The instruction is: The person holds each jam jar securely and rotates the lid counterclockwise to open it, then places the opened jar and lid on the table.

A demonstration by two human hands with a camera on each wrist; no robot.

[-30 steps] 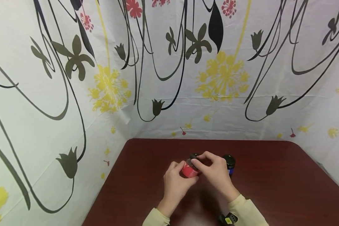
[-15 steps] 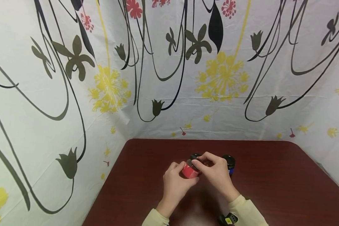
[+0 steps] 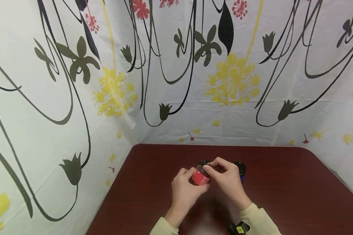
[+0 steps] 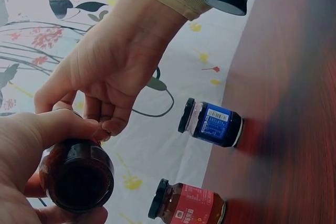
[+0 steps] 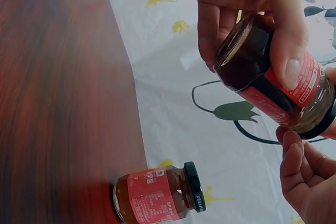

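From my end, I see the left grip (image 3: 185, 187) wrapped around the red-labelled jar (image 3: 200, 179), thumb across its label, carrying it tilted above the worktop (image 3: 159, 166). The right grip (image 3: 228, 181) is narrowed to a pinch at the black lid (image 5: 321, 123), which appears seated on the neck; how tightly, I cannot tell. What worries me is the smooth glass: if twisting force outran the left fingers' hold, the jar could turn or slip, and a lid coming loose at this tilt might spill the contents. A drop could also strike the spare red jar (image 5: 155, 195) or the blue-labelled jar (image 4: 214, 124), both upright nearby with lids on. The worktop is dark reddish, wood-grained, with glare near the wrists, and beyond it I have pale cloth (image 3: 182, 94) hung around, printed with yellow, red and dark flowers
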